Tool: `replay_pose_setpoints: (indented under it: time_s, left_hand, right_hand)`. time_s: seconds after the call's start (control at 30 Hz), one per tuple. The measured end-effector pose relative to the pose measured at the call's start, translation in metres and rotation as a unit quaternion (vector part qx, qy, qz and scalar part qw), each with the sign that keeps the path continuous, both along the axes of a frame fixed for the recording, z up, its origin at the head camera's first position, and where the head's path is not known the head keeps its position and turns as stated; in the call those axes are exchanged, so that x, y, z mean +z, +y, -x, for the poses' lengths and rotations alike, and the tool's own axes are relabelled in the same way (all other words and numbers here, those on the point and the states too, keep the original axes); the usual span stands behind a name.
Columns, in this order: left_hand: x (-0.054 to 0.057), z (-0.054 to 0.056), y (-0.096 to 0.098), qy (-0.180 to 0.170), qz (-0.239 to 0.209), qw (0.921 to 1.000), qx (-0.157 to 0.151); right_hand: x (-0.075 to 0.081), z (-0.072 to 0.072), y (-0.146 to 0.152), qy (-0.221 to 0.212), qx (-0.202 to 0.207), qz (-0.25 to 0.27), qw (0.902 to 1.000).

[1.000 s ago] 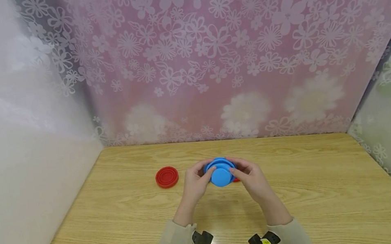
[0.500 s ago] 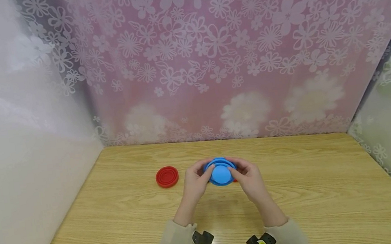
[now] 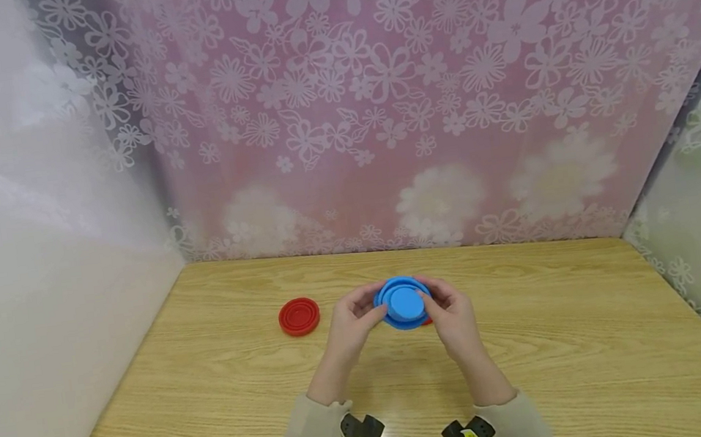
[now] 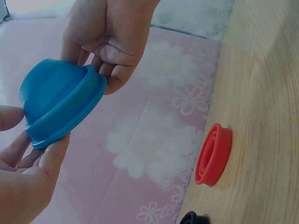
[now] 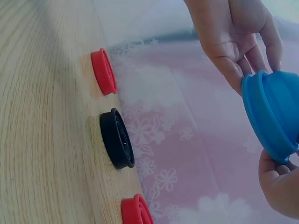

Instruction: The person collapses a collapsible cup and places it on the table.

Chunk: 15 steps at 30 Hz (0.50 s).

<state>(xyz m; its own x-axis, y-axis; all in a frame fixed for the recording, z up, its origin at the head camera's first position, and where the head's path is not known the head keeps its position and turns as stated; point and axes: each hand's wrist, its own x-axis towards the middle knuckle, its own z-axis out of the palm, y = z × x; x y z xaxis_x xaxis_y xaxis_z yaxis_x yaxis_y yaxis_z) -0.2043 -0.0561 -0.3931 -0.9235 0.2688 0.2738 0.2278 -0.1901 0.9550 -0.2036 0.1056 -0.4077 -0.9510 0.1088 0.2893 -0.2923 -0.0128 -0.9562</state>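
Note:
A blue collapsible silicone cup (image 3: 405,304) is held above the table between both hands, its round base towards the head camera. My left hand (image 3: 349,323) grips the rim on one side, thumb in front and fingers behind. On the opposite side my right hand (image 3: 454,317) pinches the rim the same way. In the left wrist view the cup (image 4: 58,100) shows stepped folds, its body standing out from the rim. The right wrist view cuts off part of the cup (image 5: 273,112), with the left hand (image 5: 238,37) above and the right hand (image 5: 280,186) below.
A flattened red ringed disc (image 3: 299,317) lies on the wooden table (image 3: 248,402) to the left. In the right wrist view a black disc (image 5: 117,139) lies between two red ones; the hands and cup hide it in the head view. A flowered pink curtain (image 3: 379,133) hangs behind.
The blue cup has shifted slightly right and up and has tilted, so its base now sits nearer the middle of the rim. Both hands have kept hold; the red disc has not moved.

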Motion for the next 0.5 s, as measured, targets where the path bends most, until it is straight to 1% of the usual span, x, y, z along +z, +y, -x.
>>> replay_pose_setpoints:
  time_s: [0.1,0.2,0.3,0.37,0.43,0.5]
  left_hand:
    - [-0.0001,0.0001,0.0007,0.010,0.009,0.9999,-0.005]
    - [0.0005,-0.0006,0.0023,0.026,0.032,0.9991,0.005]
    - [0.0011,-0.0017,0.0041,0.040,0.054,0.9974,0.028]
    - [0.0019,-0.0022,0.0055,0.043,0.060,0.9962,0.046]
    - [0.0029,-0.0029,0.0064,0.040,0.060,0.9953,0.065]
    - [0.0039,-0.0037,0.0068,0.033,0.060,0.9938,0.087]
  right_hand:
    - [0.0003,-0.0003,-0.0004,-0.002,-0.006,-0.002,1.0000]
    - [0.0007,-0.0011,-0.0013,-0.006,-0.007,-0.003,1.0000]
    - [0.0008,-0.0015,-0.0017,-0.008,-0.002,-0.012,0.9999]
    - [0.0011,-0.0017,-0.0015,-0.007,0.005,-0.015,0.9999]
    - [0.0012,-0.0020,-0.0007,-0.008,0.020,-0.011,0.9997]
    - [0.0015,-0.0025,0.0002,-0.013,0.046,-0.002,0.9989]
